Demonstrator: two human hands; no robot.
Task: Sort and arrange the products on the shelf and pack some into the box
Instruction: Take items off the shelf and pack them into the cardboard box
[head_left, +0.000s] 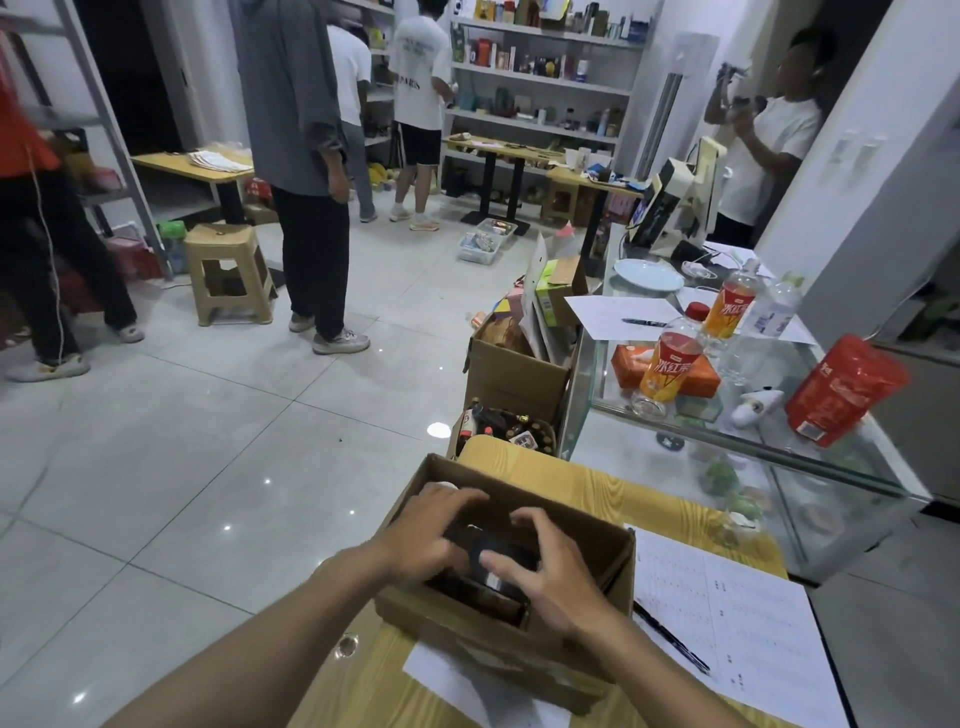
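Observation:
An open cardboard box (582, 540) stands on a yellow wooden table (613, 488) in front of me. Both my hands reach into it. My left hand (431, 530) and my right hand (545, 566) hold a dark product (498, 561) between them, fingers curled round its two sides. A brown item (483, 597) lies beneath it in the box. A white cap (444, 486) shows at the box's far left corner. What the dark product is cannot be made out.
Printed sheets (737, 613) and a pen (670, 639) lie right of the box. A glass counter (727, 415) carries tea bottles (667, 364) and a red bag (841, 389). Cartons of bottles (504, 426) stand on the floor. Several people stand by the far shelves (540, 83). A stool (228, 270) stands at the left.

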